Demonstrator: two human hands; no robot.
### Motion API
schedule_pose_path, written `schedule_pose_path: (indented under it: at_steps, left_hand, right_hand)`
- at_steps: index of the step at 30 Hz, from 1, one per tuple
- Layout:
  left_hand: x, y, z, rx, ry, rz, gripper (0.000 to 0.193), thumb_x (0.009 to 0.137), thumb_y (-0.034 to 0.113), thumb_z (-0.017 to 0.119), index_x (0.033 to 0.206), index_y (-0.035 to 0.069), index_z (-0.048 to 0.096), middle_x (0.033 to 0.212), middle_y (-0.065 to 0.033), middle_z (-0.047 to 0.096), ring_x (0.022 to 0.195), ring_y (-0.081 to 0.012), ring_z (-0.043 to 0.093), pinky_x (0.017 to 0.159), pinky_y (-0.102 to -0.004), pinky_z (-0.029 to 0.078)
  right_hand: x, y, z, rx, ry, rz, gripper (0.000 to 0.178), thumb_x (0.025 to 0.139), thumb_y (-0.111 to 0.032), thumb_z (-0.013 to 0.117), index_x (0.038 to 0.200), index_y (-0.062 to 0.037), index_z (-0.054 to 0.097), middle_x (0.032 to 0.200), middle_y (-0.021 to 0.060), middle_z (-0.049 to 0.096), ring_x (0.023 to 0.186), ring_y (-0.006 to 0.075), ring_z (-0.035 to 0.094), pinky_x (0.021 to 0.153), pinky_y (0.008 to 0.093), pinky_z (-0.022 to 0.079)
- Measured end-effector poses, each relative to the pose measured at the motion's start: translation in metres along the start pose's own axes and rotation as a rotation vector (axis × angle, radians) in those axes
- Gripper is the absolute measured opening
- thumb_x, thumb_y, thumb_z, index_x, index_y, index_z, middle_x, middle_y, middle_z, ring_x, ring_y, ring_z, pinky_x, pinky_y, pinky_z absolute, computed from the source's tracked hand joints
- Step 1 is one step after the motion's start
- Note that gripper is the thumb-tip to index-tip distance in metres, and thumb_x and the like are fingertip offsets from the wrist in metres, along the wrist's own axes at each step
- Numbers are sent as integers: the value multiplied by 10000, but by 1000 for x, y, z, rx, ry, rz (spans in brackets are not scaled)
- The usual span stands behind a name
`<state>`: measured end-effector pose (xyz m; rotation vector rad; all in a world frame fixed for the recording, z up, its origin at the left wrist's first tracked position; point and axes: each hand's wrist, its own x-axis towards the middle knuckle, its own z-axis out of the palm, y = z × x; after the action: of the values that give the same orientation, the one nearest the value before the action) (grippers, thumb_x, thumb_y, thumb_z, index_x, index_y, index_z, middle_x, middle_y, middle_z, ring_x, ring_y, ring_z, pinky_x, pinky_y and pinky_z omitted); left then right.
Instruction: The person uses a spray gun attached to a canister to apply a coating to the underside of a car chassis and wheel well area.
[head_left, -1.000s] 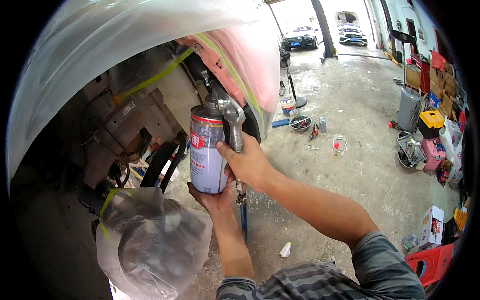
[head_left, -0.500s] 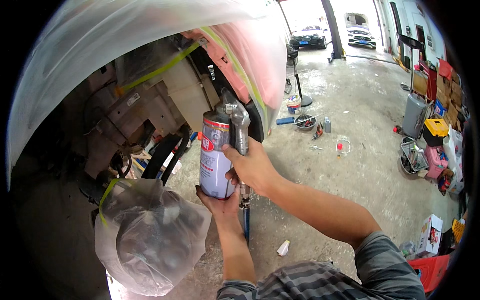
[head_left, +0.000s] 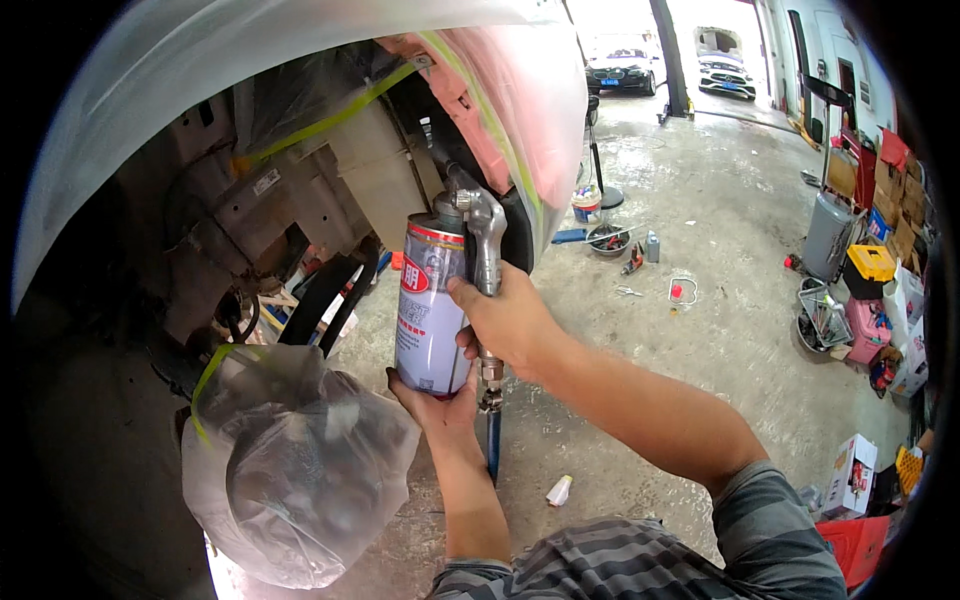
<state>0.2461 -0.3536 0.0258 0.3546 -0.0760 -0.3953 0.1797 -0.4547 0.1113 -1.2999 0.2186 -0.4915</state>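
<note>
My right hand is wrapped round the handle of a metal spray gun, its thumb resting against the can. Fixed to the gun is a white and grey can with a red rim, held nearly upright. From below, my left hand cups the can's base with its fingers curled round it. A blue air hose hangs from the fitting under the handle. The gun's nozzle end is up by the wheel arch, beside a pink panel edged with yellow-green tape; no spray shows.
A plastic-wrapped wheel hub stands left of my forearms. Plastic sheeting covers the bodywork above. On the concrete floor lie a bowl of tools, a grey bottle and a small white piece. Boxes and bins line the right wall.
The view has shifted slightly, with the car's edge now a little farther right and higher. Both hands keep their hold, and the gun and can have moved only slightly.
</note>
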Motion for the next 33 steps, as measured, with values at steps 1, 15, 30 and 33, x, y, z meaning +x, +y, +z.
schedule_pose_path:
  at_steps: [1, 15, 30, 33]
  left_hand:
    - [4, 2, -8, -30, -36, -23, 726, 907, 577, 188, 1356, 37, 374, 1108, -201, 511, 802, -297, 490, 640, -395, 422]
    - [28, 8, -42, -178, -139, -237, 726, 894, 619, 214, 1301, 51, 409, 1081, -179, 549, 775, -287, 534, 580, -389, 430]
    - [3, -30, -112, 99, -243, 272, 568, 950, 454, 310, 1370, 81, 390, 1320, -126, 506, 1175, -276, 523, 1009, -404, 414]
    - [2, -39, -129, 4, -163, 220, 552, 954, 446, 296, 1360, 90, 407, 1308, -118, 518, 1177, -275, 524, 1005, -407, 417]
  right_hand:
    - [-3, 2, 3, 13, 15, -3, 326, 897, -219, 596, 1016, 58, 472, 707, 142, 602, 508, 188, 605, 442, 329, 499]
    - [-22, 34, 14, -1, 125, -172, 368, 879, -252, 633, 1013, 46, 463, 813, 196, 601, 520, 216, 616, 517, 352, 495]
    - [-63, 38, 24, -360, -150, -196, 331, 829, -209, 656, 1012, 24, 510, 868, 212, 618, 843, 395, 610, 834, 414, 442]
    - [-61, 50, 16, -361, -250, -79, 320, 842, -258, 642, 965, 13, 525, 815, 204, 649, 822, 375, 639, 815, 427, 445]
